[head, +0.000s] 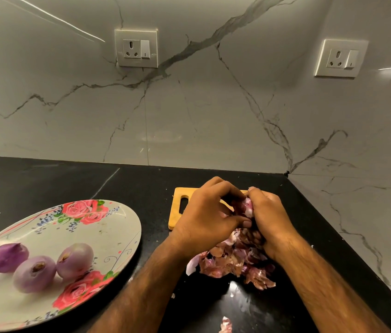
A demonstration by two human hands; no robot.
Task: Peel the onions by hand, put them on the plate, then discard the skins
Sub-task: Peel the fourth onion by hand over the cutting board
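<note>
Three peeled purple onions lie on the floral plate at the lower left. Over the wooden cutting board my left hand and my right hand meet, both with fingers curled around a bunch of pink onion skins. Whether an onion is inside the bunch is hidden. A heap of loose skins lies on the black counter just below my hands.
One stray skin piece lies near the counter's front edge. The black counter meets marble walls at the back and right, forming a corner. Two wall sockets sit high on the backsplash.
</note>
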